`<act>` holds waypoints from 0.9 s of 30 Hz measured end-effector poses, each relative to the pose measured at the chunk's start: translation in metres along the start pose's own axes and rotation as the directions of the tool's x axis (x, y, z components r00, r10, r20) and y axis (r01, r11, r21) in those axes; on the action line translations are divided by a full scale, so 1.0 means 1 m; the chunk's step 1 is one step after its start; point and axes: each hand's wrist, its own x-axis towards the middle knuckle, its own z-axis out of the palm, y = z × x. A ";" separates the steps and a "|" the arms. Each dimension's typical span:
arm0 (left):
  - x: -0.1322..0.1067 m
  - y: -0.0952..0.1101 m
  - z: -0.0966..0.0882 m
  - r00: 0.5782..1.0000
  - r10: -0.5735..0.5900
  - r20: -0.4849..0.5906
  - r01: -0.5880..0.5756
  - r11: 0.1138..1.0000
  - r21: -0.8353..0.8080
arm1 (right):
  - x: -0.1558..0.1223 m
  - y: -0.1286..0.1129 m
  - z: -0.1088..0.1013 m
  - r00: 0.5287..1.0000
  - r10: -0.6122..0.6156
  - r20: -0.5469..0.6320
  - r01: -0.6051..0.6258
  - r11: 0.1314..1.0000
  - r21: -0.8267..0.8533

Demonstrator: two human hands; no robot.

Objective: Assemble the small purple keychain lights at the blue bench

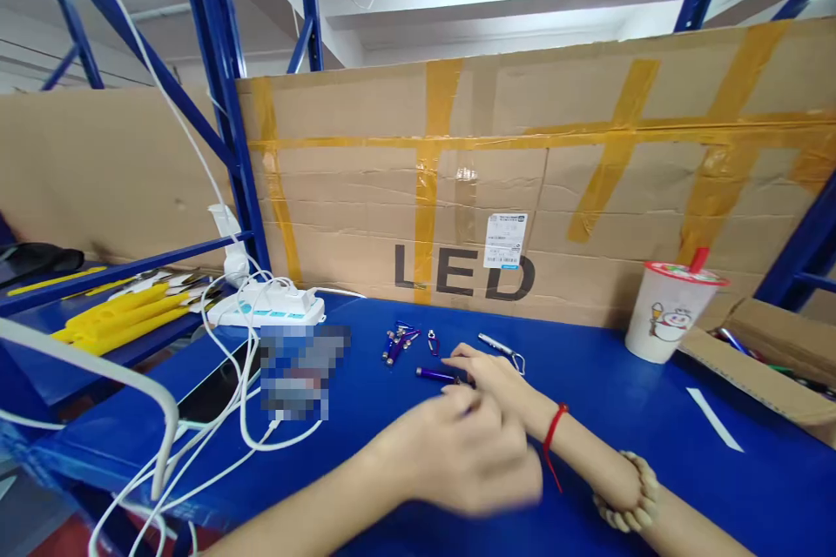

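Note:
My left hand (474, 452) is raised at the front of the table, smeared by motion, its fingers curled in. Whatever may be inside the curl is hidden. Behind it, my right hand (487, 372) reaches in from the right with its fingers stretched out. A slim dark blue metal tube (434, 375) lies by its fingertips; whether they touch I cannot tell. Farther back sits a small cluster of blue metal pieces with silver parts (400, 341). Next to it is one small piece with a silver clasp (433, 342). A silver pen-like tube with a wire loop (500, 345) lies beyond my right hand.
On the left, white cables (245, 383) trail from a power strip (267, 305) across a dark phone (219, 387). A white cup with a red straw (672, 313), a paper strip (714, 419) and an open carton (764, 374) are at right. Taped cardboard (366, 209) walls the back.

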 end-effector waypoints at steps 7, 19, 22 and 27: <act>0.047 -0.047 0.006 0.952 -0.062 0.299 -0.131 0.802 0.583 | -0.016 0.014 0.008 0.997 0.072 -0.030 -0.069 0.993 0.098; 0.033 -0.077 0.019 0.949 -0.155 0.276 -0.007 0.861 0.509 | -0.021 0.024 0.021 0.981 0.186 -0.061 -0.162 0.947 0.276; 0.030 -0.079 0.022 0.954 -0.248 0.170 0.131 0.851 0.508 | -0.025 0.026 0.023 0.985 0.169 -0.027 -0.154 0.945 0.287; 0.028 -0.083 0.024 0.946 -0.287 0.152 0.199 0.882 0.426 | -0.029 0.024 0.021 0.985 0.169 -0.041 -0.148 0.939 0.310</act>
